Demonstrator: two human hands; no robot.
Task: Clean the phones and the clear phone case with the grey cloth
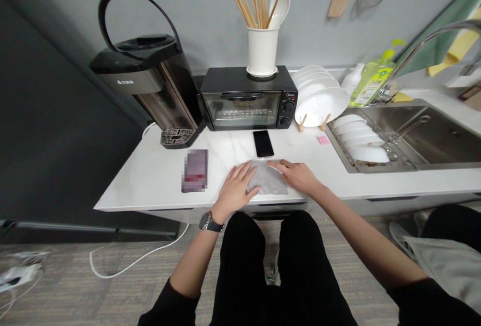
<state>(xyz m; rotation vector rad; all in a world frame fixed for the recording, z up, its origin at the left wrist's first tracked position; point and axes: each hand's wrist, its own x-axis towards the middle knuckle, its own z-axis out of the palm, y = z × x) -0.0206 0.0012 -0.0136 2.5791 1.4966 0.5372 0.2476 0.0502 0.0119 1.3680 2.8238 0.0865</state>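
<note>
Hands first: my left hand point(236, 185) and right hand point(296, 175) both lie flat and released on a grey cloth point(267, 180) at the front edge of the table point(150, 180), near its middle. Neither grasps it; the palms press down, the left on its left side, the right on its right corner. I judge the step to be smoothing or spreading the cloth flat, and any next move calls for an even press so it does not slide off the front edge.

Just behind the cloth lies a phone point(263, 143), face up. Toward the left, well apart, lies a small dark packet point(195, 170). Along the back edge stand a water boiler point(150, 85) at the left corner, a toaster oven point(248, 99) with a chopstick holder point(263, 50) on top, and a rack of white plates point(319, 95). On the right a sink point(413, 135) holds bowls point(361, 140); soap point(372, 80) stands behind it.

The wall is grey, the floor wood-patterned, and a white cable point(128, 263) trails below.
</note>
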